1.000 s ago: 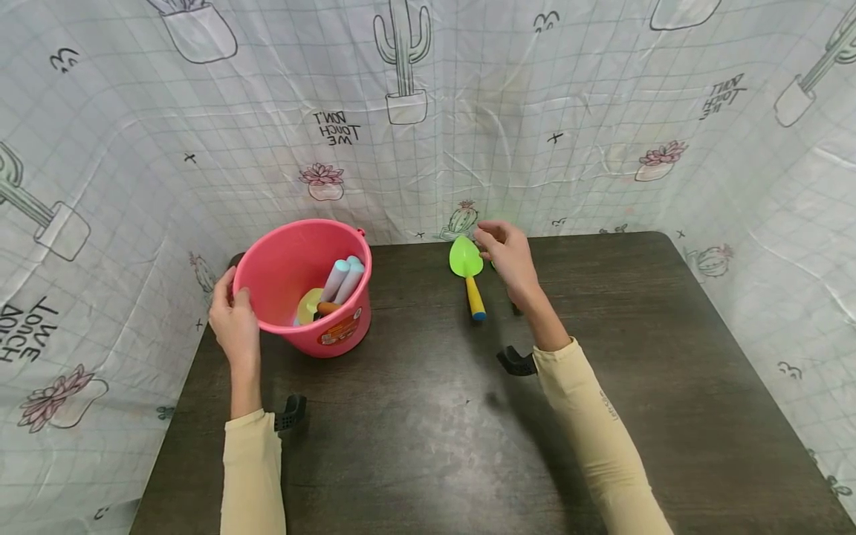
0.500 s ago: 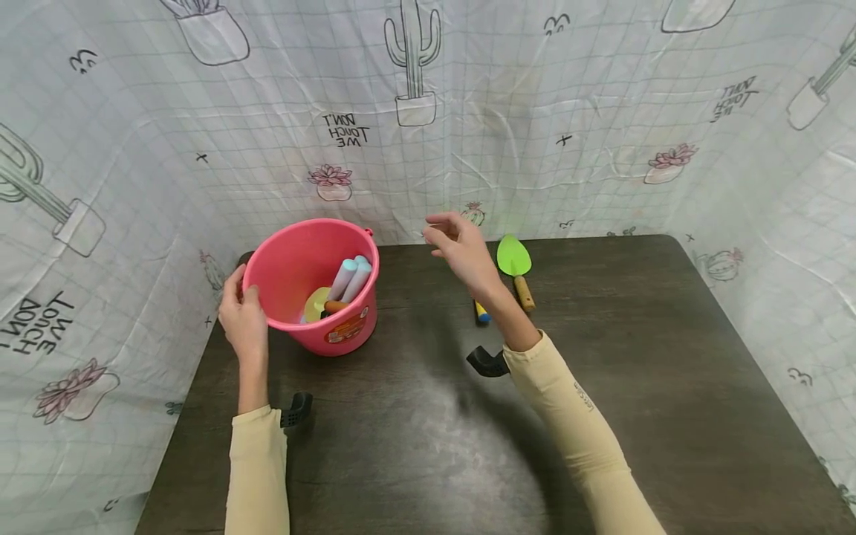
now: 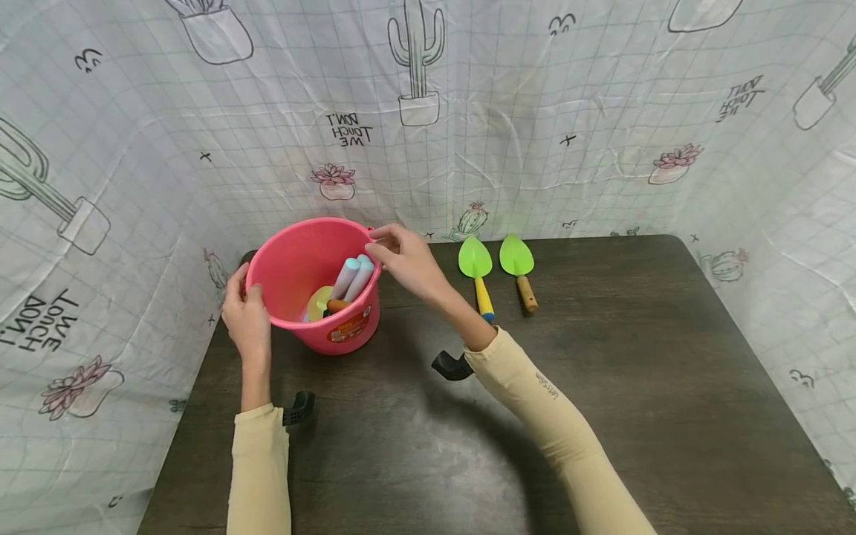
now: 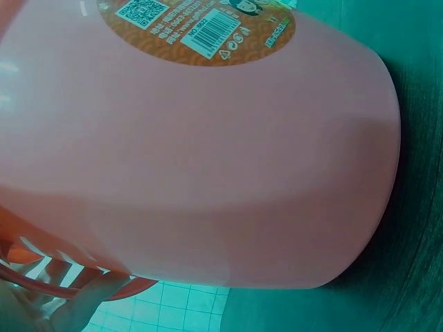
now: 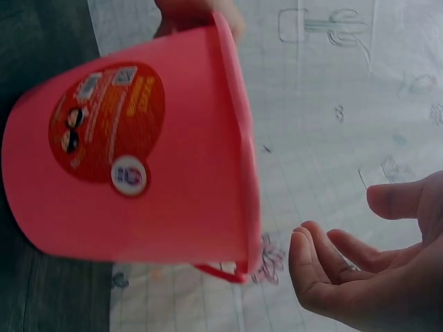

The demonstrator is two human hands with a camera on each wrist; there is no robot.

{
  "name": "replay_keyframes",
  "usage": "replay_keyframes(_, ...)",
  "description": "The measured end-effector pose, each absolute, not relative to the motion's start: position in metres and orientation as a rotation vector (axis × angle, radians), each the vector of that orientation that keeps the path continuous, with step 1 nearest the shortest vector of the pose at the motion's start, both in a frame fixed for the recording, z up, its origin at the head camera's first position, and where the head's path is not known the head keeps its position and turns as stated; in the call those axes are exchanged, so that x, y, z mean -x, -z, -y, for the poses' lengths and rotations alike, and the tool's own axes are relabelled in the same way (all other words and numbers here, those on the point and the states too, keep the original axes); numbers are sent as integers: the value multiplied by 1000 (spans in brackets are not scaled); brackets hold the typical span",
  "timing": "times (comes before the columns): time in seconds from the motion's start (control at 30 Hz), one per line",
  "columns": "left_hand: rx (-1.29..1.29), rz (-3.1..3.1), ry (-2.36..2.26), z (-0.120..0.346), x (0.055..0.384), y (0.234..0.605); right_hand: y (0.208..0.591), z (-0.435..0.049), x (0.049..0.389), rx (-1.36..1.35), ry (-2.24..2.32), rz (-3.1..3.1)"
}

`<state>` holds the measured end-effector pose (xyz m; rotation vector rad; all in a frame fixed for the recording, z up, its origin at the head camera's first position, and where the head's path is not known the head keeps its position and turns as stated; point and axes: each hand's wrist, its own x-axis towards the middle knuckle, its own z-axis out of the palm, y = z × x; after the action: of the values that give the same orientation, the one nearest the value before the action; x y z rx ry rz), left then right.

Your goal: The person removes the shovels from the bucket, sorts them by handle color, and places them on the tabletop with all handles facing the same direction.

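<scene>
A pink bucket point(image 3: 284, 256) stands upright at the back left of the table. My left hand point(image 3: 249, 327) grips its left rim, thumb inside, as the left wrist view also shows. Fingertips of my right hand point(image 3: 413, 266) overlap the right rim in the head view. In the right wrist view a gap shows between the bucket point(image 5: 201, 207) and the loosely bent fingers, which hold nothing. Inside the bucket lie several pale cylinders point(image 3: 358, 279) with light blue ends, a yellow piece point(image 3: 319, 303) and an orange-brown piece point(image 3: 337, 305); its far bottom is partly hidden.
Right of the bucket, two green-bladed hand trowels lie side by side: one trowel point(image 3: 475, 258) with a yellow, blue-ended handle, the other trowel point(image 3: 517, 256) with a wooden handle. A cactus-print curtain point(image 3: 508, 163) hangs behind the dark table point(image 3: 602, 357).
My right hand has moved left from above the trowels to the bucket's right rim, uncovering both trowels. My left hand has stayed on the left rim; the view has shifted slightly.
</scene>
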<state>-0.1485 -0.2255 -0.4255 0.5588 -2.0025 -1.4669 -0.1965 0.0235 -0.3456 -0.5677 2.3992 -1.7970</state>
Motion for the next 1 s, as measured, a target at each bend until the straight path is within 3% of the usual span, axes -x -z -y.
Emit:
replay_keyframes(0.8,-561,1993,1488,230,150,428,362,32,203,697,1506,-2366)
replay_keyframes(1.0,-569,1998,1482,230,151,427,363,44,207,858,1125,-2553)
